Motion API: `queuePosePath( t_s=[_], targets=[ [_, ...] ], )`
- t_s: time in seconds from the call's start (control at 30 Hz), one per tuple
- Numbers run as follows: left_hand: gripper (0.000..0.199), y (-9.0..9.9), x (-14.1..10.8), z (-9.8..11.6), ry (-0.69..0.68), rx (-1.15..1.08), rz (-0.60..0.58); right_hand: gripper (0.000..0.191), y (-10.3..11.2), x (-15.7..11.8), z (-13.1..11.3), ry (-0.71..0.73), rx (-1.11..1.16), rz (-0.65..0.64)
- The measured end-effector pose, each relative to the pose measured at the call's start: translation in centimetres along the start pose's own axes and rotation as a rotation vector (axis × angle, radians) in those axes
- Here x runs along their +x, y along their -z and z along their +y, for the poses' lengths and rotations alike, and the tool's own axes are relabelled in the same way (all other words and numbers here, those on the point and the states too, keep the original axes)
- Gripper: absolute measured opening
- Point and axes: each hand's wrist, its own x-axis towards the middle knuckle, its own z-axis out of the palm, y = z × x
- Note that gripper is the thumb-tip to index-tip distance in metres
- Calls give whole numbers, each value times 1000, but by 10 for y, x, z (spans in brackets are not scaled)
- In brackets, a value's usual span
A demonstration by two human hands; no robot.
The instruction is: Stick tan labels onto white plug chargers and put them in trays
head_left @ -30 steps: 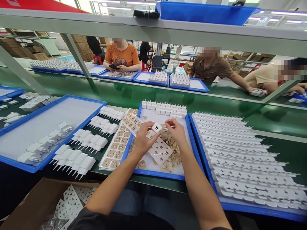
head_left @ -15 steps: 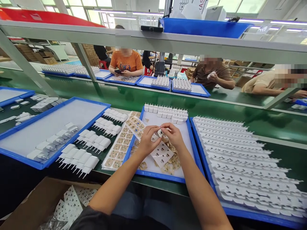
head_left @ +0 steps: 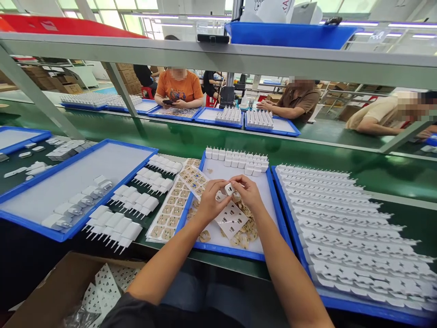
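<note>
Between my two hands is a white charger plug [head_left: 229,188], its face with dark port slots turned toward me. The fingers of my left hand [head_left: 212,198] close on it from the left. My right hand [head_left: 246,192] pinches it from the other side. Under my hands lies a white sticker sheet [head_left: 232,219] with dark cut-outs, on a heap of tan round pieces [head_left: 244,239]. These rest in a blue-rimmed tray [head_left: 235,253], where rows of white charger plugs [head_left: 235,159] stand along the far end with pins up.
On the right, a blue tray [head_left: 297,237] holds many rows of white plugs. Loose plugs [head_left: 116,228] and label sheets [head_left: 167,218] lie to the left, beside another tray [head_left: 112,155]. A shelf rail [head_left: 153,50] crosses ahead. Below left stands a carton [head_left: 51,291]. Co-workers sit opposite.
My hands and the charger plug stay almost in place. Across the bench, the co-worker in brown has lowered a raised hand toward the table.
</note>
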Motion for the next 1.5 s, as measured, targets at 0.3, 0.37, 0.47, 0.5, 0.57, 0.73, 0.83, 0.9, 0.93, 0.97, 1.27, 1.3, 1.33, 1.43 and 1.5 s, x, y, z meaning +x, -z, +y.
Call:
queuePosePath(
  t_s=[0.3, 0.37, 0.47, 0.5, 0.57, 0.73, 0.83, 0.9, 0.93, 0.97, 1.27, 1.3, 1.33, 1.43, 1.5],
  targets=[
    [39, 37, 7, 14, 80, 19, -5, 35, 0, 11, 14, -164, 6, 109],
    [39, 72, 10, 10, 121, 111, 12, 37, 0, 11, 18, -155, -64, 57],
    [38, 143, 19, -21, 275, 320, 29, 38, -1, 7, 20, -108, -264, -33],
    [38, 167, 24, -37, 355, 421, 53, 38, -2, 6, 19, -97, -325, -56],
    [32, 213, 35, -72, 560, 599, 112, 37, -4, 3, 17, -75, -409, -91],
    [33, 280, 48, -128, 645, 654, 228, 31, -5, 2, 13, -10, -490, -135],
    [49, 288, 41, -143, 627, 626, 286, 28, -5, 3, 14, 45, -554, -162],
    [54, 287, 35, -152, 604, 605, 323, 28, -6, 2, 15, 77, -586, -183],
    [54, 286, 32, -158, 592, 597, 338, 28, -7, 2, 16, 91, -596, -195],
    [54, 285, 30, -163, 581, 591, 348, 27, -7, 2, 17, 105, -608, -206],
    [29, 202, 64, -140, 578, 484, -80, 24, -18, 0, 34, 29, -702, -277],
    [31, 180, 68, -126, 559, 439, -171, 25, -18, -1, 33, 21, -672, -278],
    [31, 157, 69, -111, 537, 403, -226, 25, -17, -1, 32, 15, -630, -270],
    [28, 97, 59, -62, 463, 268, -446, 28, -12, 0, 28, -13, -477, -200],
    [43, 73, 44, -36, 533, 189, -613, 29, -7, 1, 26, -51, -371, -141]
  ],
)
